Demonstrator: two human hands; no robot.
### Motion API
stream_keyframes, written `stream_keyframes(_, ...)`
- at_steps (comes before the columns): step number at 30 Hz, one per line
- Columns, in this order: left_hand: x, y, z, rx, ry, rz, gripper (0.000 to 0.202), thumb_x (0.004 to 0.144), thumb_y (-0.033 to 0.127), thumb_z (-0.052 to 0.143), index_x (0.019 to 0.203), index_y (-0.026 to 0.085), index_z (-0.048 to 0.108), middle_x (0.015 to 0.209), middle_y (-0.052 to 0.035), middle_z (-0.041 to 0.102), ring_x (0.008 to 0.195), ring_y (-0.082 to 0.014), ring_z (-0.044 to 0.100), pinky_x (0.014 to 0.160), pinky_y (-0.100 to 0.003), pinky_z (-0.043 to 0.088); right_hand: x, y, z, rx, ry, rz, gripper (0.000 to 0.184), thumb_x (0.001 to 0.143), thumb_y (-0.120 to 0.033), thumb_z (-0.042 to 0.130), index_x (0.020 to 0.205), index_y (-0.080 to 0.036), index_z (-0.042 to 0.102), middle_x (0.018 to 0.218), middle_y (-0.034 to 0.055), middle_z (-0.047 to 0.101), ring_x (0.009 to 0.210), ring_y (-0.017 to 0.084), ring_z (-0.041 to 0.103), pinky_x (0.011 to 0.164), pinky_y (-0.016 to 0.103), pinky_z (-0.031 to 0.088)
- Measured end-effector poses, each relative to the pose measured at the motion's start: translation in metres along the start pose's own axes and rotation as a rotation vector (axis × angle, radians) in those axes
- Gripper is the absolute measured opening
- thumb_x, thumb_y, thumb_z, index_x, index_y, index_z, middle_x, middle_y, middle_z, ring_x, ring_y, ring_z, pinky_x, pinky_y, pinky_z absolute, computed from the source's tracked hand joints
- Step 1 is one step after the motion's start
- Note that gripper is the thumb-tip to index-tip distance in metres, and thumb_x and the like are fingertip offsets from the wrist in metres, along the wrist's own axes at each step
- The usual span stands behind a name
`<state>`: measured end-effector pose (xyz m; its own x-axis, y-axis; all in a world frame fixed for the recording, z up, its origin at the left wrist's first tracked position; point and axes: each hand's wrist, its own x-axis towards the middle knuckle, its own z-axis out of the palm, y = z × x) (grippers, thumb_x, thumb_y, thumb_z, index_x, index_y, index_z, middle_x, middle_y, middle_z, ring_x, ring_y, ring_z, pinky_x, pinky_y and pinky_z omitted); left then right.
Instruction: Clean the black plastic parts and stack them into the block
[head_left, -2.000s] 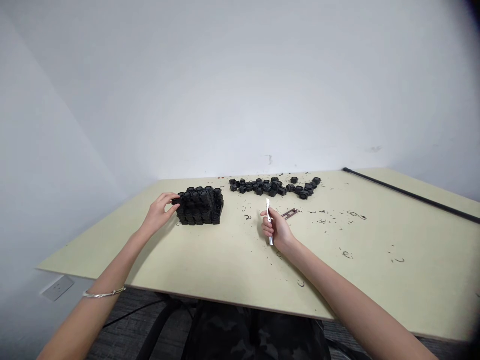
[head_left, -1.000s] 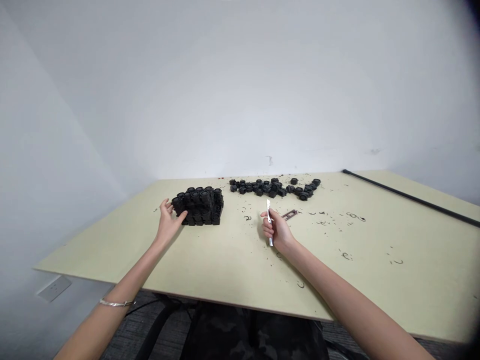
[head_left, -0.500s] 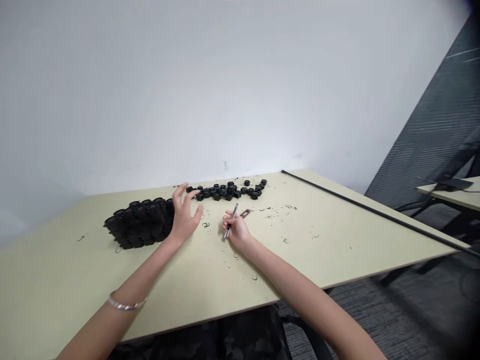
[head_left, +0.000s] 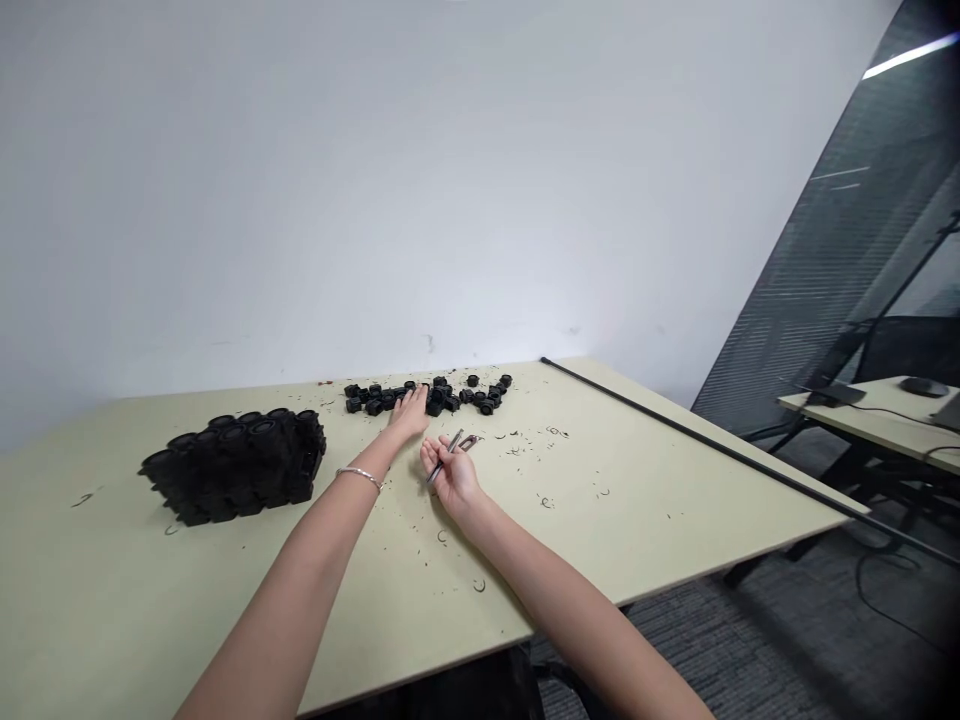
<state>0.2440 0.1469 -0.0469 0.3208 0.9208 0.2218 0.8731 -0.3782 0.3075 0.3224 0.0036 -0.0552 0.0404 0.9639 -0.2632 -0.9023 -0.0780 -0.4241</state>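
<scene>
My left hand (head_left: 411,412) reaches out to the row of small black round-topped parts (head_left: 375,399) near the wall. Its fingers are stretched forward, and a black part (head_left: 436,402) is right by the fingertips; whether they touch it I cannot tell. My right hand (head_left: 454,475), palm turned up, has its fingers curled around a slim silver tool (head_left: 444,460) that looks like a utility knife. Just beyond these fingers shows a brownish slotted piece (head_left: 469,442); I cannot make out whether it lies on the table or is held.
A stacked block of black parts (head_left: 232,465) stands at the left on the pale table (head_left: 360,620). Thin black shavings (head_left: 547,502) are scattered about. A long black rod (head_left: 697,456) runs along the right side. Behind is a white wall (head_left: 450,200).
My left hand has moved from beside the stacked block forward and right to the loose black parts. My right hand keeps the silver tool. The view has turned a little right.
</scene>
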Motion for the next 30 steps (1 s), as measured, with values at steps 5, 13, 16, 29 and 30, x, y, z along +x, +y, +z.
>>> stream_keyframes(5,0.004,-0.003,0.000,-0.002,0.050,0.028,0.062,0.073,0.003,0.047,0.134,0.015,0.040,0.137,-0.0173,0.043,0.128,-0.0293,0.037,0.105,-0.042,0.024,-0.005,-0.001,0.003,0.004,-0.016,0.010,0.027,0.085,0.003,0.033,0.100,-0.018,0.042,0.076,0.0039,0.064,0.067,0.010,0.066,0.071,0.024,0.057)
stream_keyframes(13,-0.019,-0.011,-0.004,-0.089,0.150,0.110,0.030,0.066,0.008,0.056,0.094,0.018,0.059,0.104,-0.0111,0.056,0.109,-0.0295,0.046,0.091,-0.039,0.037,-0.005,-0.003,0.004,0.012,0.003,0.018,0.024,0.086,0.001,0.034,0.096,-0.018,0.044,0.072,0.0035,0.064,0.062,0.009,0.064,0.063,0.022,0.056)
stream_keyframes(16,-0.032,-0.012,-0.009,-0.167,0.196,0.110,0.030,0.065,0.007,0.056,0.092,0.019,0.054,0.101,-0.0081,0.056,0.101,-0.0240,0.051,0.085,-0.035,0.041,-0.005,-0.004,0.004,0.009,0.006,0.023,0.022,0.086,0.000,0.034,0.094,-0.019,0.044,0.071,0.0030,0.063,0.058,0.009,0.062,0.059,0.021,0.054)
stream_keyframes(29,-0.159,0.008,-0.055,-1.980,0.040,-0.591,0.013,0.074,0.015,0.061,0.085,0.017,0.054,0.085,-0.0067,0.063,0.080,-0.0169,0.064,0.077,-0.032,0.052,-0.012,0.001,0.000,-0.291,-0.360,0.109,0.023,0.063,-0.013,0.046,0.085,-0.017,0.048,0.054,-0.0040,0.053,0.037,0.006,0.032,0.034,0.014,0.018)
stream_keyframes(30,-0.164,0.007,-0.058,-2.033,0.045,-0.646,0.008,0.077,0.017,0.059,0.083,0.016,0.055,0.082,-0.0068,0.063,0.077,-0.0166,0.064,0.075,-0.032,0.053,-0.014,0.002,0.000,-0.344,-0.399,0.099,0.024,0.061,-0.013,0.046,0.084,-0.017,0.048,0.054,-0.0041,0.053,0.037,0.005,0.031,0.034,0.015,0.017)
